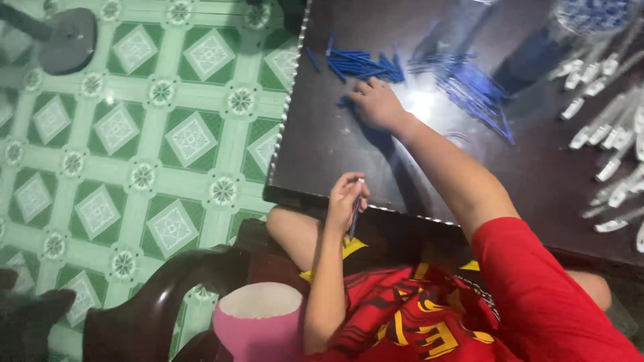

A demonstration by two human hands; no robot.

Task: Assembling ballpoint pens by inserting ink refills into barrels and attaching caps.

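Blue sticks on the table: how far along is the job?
Done: nothing clearly finished shows. In hand: the left hand pinches one thin stick; the right hand rests on the blue sticks. Left: that pile and the white pieces lie loose.

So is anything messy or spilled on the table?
Nothing is spilled or broken. The blue sticks lie in loose heaps by the right hand, and white caps are scattered at the table's far side.
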